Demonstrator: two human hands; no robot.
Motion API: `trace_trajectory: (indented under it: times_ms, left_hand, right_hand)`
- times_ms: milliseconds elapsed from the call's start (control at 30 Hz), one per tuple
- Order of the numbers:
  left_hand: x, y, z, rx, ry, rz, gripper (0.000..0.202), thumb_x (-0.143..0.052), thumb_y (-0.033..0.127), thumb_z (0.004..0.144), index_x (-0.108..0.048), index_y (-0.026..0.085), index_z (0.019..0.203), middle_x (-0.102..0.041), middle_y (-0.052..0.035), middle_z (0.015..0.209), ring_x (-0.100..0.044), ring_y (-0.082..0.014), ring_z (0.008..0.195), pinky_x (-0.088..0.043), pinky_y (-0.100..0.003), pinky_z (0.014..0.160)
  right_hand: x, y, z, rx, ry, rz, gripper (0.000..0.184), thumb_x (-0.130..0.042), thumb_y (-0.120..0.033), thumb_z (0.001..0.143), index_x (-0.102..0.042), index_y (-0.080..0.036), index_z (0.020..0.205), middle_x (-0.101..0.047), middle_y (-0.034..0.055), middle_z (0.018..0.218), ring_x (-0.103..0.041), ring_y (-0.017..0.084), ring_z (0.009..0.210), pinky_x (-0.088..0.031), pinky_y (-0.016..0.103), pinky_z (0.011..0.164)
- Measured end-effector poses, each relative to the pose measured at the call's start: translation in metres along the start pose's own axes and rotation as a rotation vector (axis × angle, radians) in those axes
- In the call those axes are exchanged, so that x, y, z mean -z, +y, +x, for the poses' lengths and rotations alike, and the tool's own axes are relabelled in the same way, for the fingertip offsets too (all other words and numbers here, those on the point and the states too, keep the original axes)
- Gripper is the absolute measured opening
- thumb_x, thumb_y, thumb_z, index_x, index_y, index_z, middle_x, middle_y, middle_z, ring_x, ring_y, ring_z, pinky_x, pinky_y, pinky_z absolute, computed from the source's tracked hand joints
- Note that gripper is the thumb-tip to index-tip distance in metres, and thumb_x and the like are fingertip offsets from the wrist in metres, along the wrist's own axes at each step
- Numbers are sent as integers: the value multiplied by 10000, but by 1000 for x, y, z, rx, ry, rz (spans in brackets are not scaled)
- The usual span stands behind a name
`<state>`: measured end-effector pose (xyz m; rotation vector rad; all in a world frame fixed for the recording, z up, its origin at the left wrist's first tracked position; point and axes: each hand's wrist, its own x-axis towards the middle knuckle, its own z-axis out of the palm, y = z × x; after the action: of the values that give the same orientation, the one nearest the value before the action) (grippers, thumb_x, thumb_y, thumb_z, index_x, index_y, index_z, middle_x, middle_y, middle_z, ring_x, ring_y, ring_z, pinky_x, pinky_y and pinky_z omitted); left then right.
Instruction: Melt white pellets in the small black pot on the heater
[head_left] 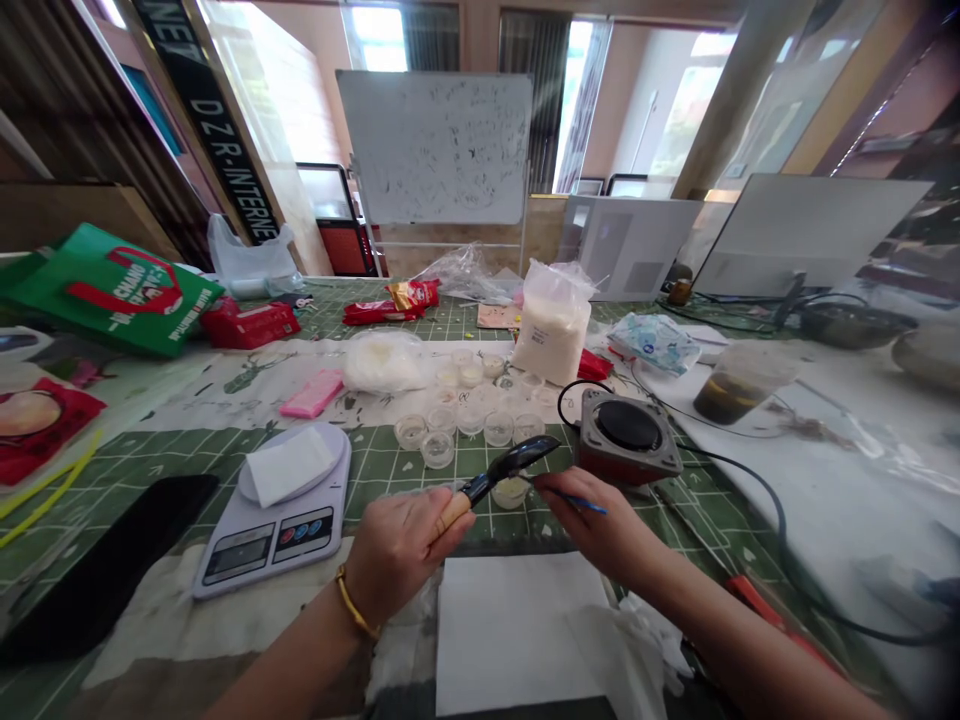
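My left hand (401, 555) grips the wooden handle (452, 514) of a black spoon, whose dark bowl (517, 458) tilts up and to the right. My right hand (592, 522) pinches a thin blue-handled tool (581, 502), and its fingers sit close to the spoon's bowl. The tool's tip is hidden behind those fingers. Below the bowl stands a small clear cup (511, 492) with pale contents. A white paper sheet (517, 630) lies under my hands, and a digital kitchen scale (274, 515) with a white pad on it stands to the left of my left hand.
Several small clear cups (457, 420) stand beyond my hands on a green cutting mat (457, 470). To the right is a black-and-red round device (626, 437) with a cable. Behind them are a white powder bag (544, 325) and a cup of dark liquid (739, 385).
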<state>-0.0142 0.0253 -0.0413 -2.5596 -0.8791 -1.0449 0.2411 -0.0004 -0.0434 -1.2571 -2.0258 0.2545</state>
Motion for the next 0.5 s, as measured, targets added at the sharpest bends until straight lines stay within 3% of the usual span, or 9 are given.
trace_trajectory:
  times_ms: [67, 200, 333, 500]
  left_hand:
    - [0, 0, 0, 1, 13, 4, 156, -498, 304, 929, -555, 165, 887, -635, 12, 616, -587, -140, 506, -399, -264, 495]
    - [1, 0, 0, 8, 12, 2, 139, -503, 299, 927, -548, 171, 900, -645, 14, 635, -595, -137, 517, -407, -258, 504]
    - [3, -1, 1, 9, 9, -15, 114, -500, 278, 928, -544, 180, 889, -646, 18, 647, -596, -131, 520, -404, -252, 504]
    - [3, -1, 2, 9, 17, -19, 106, -502, 280, 928, -534, 182, 902, -641, 19, 649, -587, -128, 520, -400, -251, 510]
  right_hand:
    - [1, -2, 1, -15, -29, 19, 167, -482, -205, 900, -641, -178, 941, -668, 67, 806, -631, 173, 757, -516, 301, 695]
    - [2, -4, 2, 3, 38, 120, 169, -491, -217, 900, -635, -178, 980, -684, 76, 878, -646, 169, 809, -519, 291, 732]
    - [2, -3, 4, -18, -72, 80, 167, -496, -212, 886, -661, -197, 903, -695, 54, 833, -659, 171, 785, -528, 285, 710]
    - [2, -1, 7, -68, 70, 206, 175, -514, -244, 885, -656, -181, 966, -707, 67, 884, -666, 172, 824, -529, 284, 744]
